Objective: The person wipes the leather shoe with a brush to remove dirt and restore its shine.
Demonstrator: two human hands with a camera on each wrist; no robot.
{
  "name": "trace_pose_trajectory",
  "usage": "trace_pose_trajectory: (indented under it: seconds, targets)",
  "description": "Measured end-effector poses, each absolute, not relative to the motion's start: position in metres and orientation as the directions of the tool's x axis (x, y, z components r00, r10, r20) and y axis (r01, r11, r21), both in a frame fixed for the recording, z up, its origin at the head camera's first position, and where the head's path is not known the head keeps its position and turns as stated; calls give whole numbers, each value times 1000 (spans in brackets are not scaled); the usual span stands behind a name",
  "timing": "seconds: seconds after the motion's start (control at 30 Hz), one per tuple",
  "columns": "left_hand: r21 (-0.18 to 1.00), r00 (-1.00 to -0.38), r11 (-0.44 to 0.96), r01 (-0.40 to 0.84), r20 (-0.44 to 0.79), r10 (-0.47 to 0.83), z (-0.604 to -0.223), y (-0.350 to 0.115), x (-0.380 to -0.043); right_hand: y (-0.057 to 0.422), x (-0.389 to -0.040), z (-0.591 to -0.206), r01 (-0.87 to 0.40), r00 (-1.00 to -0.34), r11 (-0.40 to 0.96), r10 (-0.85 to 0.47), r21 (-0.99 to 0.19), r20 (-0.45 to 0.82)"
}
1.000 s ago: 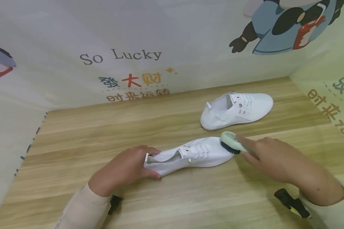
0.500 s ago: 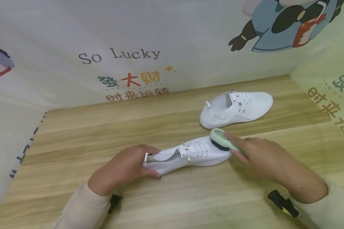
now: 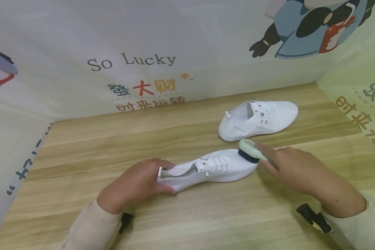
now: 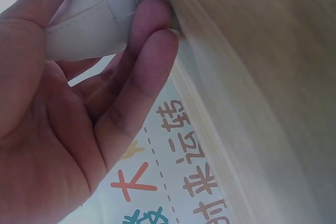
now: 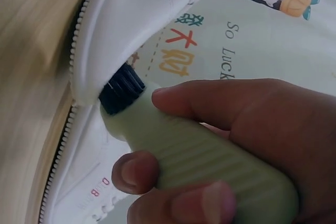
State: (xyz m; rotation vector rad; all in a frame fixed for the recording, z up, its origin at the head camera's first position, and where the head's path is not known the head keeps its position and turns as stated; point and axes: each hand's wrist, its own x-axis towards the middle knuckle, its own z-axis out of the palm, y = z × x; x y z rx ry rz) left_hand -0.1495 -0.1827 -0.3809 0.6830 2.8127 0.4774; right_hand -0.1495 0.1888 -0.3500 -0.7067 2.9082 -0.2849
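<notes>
A white lace-up shoe [image 3: 187,177] points its toe to the right in the head view. My left hand [image 3: 140,180] grips its heel, thumb on the near side and fingers on the far side; the left wrist view shows the heel [image 4: 86,24] between thumb and fingers. My right hand [image 3: 297,170] holds a pale green brush [image 3: 251,148] by its handle. Its dark bristles [image 5: 123,88] lie against the toe of the shoe in the right wrist view. A second white shoe [image 3: 278,119] rests behind, with small red letters on its side.
Both shoes are on a wood-grain tabletop [image 3: 112,139]. A pale printed sheet [image 3: 206,41] with lettering and cartoon figures stands along the back and both sides. Black straps [image 3: 314,218] show at the sleeves.
The brush in my right hand moved left along the toe toward the laces, then back right to the toe's tip. My left hand stays on the heel.
</notes>
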Motion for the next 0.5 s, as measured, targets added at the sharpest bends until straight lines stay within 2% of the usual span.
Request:
trace_pose_trajectory:
  seconds: [0.23, 0.5]
  targets:
    - [351, -873, 841, 412, -114, 475, -382, -183, -150, 194, -144, -341, -411, -876, 872, -458, -264, -149]
    - [350, -871, 840, 414, -117, 478, -384, -183, -150, 194, -138, -333, -356, -831, 835, -488, -419, -267]
